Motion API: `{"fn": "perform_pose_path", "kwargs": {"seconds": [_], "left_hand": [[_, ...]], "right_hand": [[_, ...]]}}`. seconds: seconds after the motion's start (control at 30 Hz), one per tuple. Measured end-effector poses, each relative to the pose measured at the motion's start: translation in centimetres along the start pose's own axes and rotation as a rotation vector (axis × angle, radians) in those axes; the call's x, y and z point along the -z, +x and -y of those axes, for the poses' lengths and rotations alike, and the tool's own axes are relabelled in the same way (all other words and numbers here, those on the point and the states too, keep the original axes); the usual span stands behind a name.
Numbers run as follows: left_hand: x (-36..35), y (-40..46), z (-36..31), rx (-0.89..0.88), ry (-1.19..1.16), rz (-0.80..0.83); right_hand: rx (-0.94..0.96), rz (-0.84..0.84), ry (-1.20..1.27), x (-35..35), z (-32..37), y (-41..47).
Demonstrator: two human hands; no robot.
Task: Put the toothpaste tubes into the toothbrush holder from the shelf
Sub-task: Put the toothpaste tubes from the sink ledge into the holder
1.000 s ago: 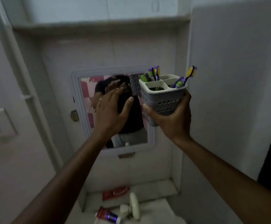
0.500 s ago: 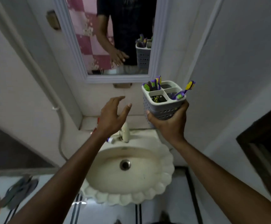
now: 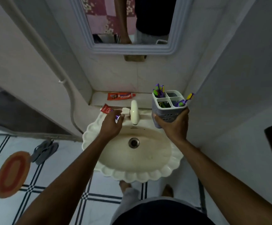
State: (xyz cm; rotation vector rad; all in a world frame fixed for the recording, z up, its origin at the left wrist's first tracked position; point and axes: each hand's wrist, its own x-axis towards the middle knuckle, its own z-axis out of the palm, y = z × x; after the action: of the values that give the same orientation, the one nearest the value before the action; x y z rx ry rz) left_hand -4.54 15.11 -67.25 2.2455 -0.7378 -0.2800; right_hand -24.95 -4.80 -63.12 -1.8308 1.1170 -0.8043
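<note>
Toothpaste tubes: two are lying ahead of the hands; the nearer tube (image 3: 106, 109) is resting at the back left of the sink rim, the farther tube (image 3: 121, 96) is lying flat on the shelf (image 3: 99, 99) behind the tap.
Left hand (image 3: 111, 123): it is reaching over the sink, fingers curled narrow around the cap end of the nearer tube; whether the grip is already firm, I cannot tell.
Right hand (image 3: 172, 125): it is holding the toothbrush holder (image 3: 167, 109) upright from below, to the right of the tap (image 3: 134, 113).
Key relation: the nearer tube is lying directly under the left hand, its long axis running from far-left toward the hand, so the left hand is clearly the nearer one; the holder is waiting well apart to the right.
Holder: it is showing four compartments; toothbrushes (image 3: 158, 90) are standing in the far-left and near-right ones, the far-right one is looking free.
Farther tube: its long axis is running left to right along the shelf, cap pointing right.
Sink (image 3: 138, 172): it is a pale scalloped basin, looking dry.
Room: a mirror (image 3: 127, 21) is hanging above the shelf; slippers (image 3: 44, 151) and a round mat (image 3: 11, 174) are lying on the tiled floor at left.
</note>
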Motion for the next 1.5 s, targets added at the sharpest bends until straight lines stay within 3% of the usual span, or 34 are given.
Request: {"fn": "perform_pose_path", "kwargs": {"seconds": [0.23,0.5,0.67,0.73,0.9,1.1,1.33,1.5], "left_hand": [[0.4,4.4,4.8,-0.135,0.232,0.082],[0.8,8.6,7.2,-0.262,0.664,0.383],[0.8,9.6,7.5,-0.361,0.883,0.452],[1.1,9.9,7.6,-0.290,0.806,0.516],[4.5,9.8,6.2,-0.058,0.333,0.643],[10.0,7.6,-2.4,0.051,-0.157,0.642],[10.9,9.5,-10.3,-0.192,-0.139,0.755],[7.6,10.3,-16.1,-0.349,0.149,0.571]], "right_hand": [[-0.136,0.004,-0.022,-4.2,-2.3,-1.2],[-0.206,-0.013,0.002,-7.0,-3.5,-1.8],[-0.215,-0.028,0.063,-7.3,-4.0,-2.4],[-0.220,-0.032,0.093,-7.0,-4.0,-2.7],[-0.221,-0.017,0.105,-6.3,-3.6,-3.1],[-0.208,-0.006,0.121,-5.8,-3.0,-3.8],[-0.231,0.026,0.157,-5.3,-3.1,-3.6],[-0.267,0.063,0.142,-5.1,-3.7,-3.2]]}}
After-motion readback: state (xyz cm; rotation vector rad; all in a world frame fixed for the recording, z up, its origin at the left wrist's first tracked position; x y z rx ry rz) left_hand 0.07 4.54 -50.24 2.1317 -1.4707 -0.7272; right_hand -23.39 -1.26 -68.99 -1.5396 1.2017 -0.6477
